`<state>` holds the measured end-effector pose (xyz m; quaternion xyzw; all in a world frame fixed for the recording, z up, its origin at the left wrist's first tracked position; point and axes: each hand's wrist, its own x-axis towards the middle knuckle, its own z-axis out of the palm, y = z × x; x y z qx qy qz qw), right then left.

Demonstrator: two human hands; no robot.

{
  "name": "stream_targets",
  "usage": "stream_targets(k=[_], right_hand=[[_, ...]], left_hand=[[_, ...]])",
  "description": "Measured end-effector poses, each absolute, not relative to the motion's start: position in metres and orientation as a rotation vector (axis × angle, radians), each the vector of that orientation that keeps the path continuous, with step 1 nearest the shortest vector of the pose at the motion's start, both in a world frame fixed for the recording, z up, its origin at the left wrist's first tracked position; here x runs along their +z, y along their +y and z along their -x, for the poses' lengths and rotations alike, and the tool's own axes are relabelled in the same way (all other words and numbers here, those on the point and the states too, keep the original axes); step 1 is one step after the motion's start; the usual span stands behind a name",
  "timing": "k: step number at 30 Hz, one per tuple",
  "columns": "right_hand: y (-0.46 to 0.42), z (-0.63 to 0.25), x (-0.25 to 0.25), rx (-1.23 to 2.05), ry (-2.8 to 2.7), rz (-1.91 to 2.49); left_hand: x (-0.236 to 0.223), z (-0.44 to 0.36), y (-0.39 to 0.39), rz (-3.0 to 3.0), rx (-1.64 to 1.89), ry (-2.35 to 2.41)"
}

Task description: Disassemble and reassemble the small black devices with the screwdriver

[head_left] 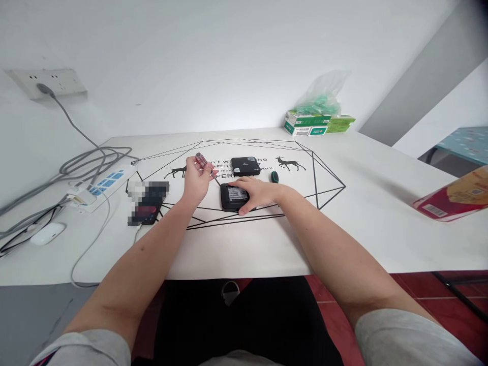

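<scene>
A screwdriver (201,158) with a reddish see-through handle is held in my left hand (197,182), its shaft slanting down to the left side of a flat black electronic box (227,204). The box lies on the table with a printed label facing up. My right hand (261,192) clasps it from the right, the thumb at the near edge and the fingers across the far part. Just beyond lies a second black box (245,166) with a small sticker. A small dark green and black oval object (275,177) rests to its right. The screwdriver's tip is too small to make out.
To the left are a phone (152,203) on a cable, a white power strip (110,183), a white earphone case (48,233) and tangled grey cables. Green boxes (308,122) with a plastic bag stand at the back. A red and brown package (453,195) sits at the right.
</scene>
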<state>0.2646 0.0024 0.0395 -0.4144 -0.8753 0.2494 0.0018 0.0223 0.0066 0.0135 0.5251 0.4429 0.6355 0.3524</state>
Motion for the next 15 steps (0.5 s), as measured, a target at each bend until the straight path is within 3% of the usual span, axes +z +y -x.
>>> stream_targets(k=[15], right_hand=[[-0.004, -0.262, 0.043, 0.767, -2.720, 1.292]], left_hand=[[0.025, -0.025, -0.017, -1.631, 1.602, 1.295]])
